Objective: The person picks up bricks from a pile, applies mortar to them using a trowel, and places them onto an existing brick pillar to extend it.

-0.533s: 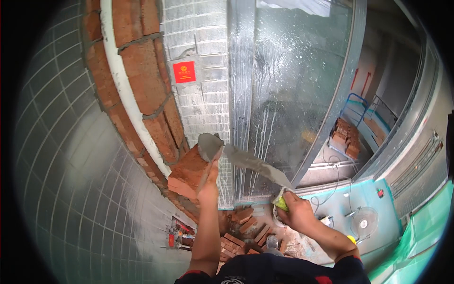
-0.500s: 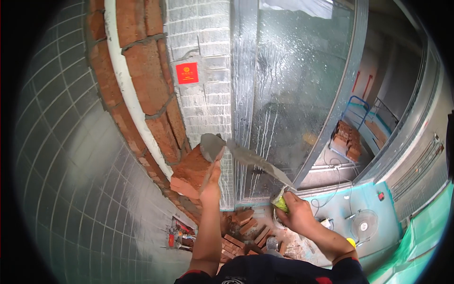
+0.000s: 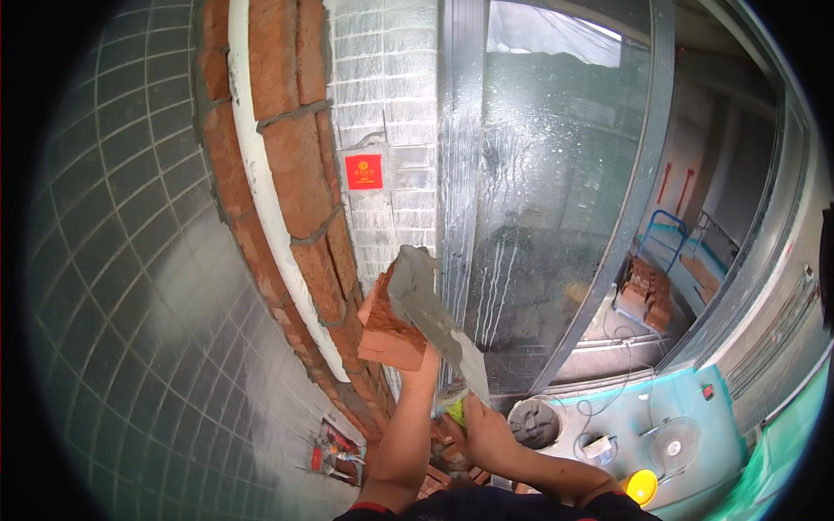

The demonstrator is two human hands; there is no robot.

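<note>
My left hand (image 3: 420,379) holds a red brick (image 3: 391,346) from below, in front of the brick wall's end; its fingers are mostly hidden behind the brick and blade. My right hand (image 3: 486,437) is closed round the green handle of a trowel (image 3: 447,339). The trowel's long grey blade slants up and left over the brick's right side. Grey mortar (image 3: 415,267) shows at the brick's far end, by the blade's tip; where blade ends and mortar begins is hard to make out.
Unplastered brickwork (image 3: 300,174) with a white pipe (image 3: 261,191) rises between the dark tiled wall (image 3: 130,217) and a wet glass door (image 3: 556,200). A bucket of mortar (image 3: 534,423), a yellow container (image 3: 641,487) and a fan (image 3: 674,447) stand right. Stacked bricks (image 3: 645,293) lie beyond the doorway.
The trowel has swung left and now lies over the brick, after pointing away to its right. Both hands have drawn closer together, and the view has shifted.
</note>
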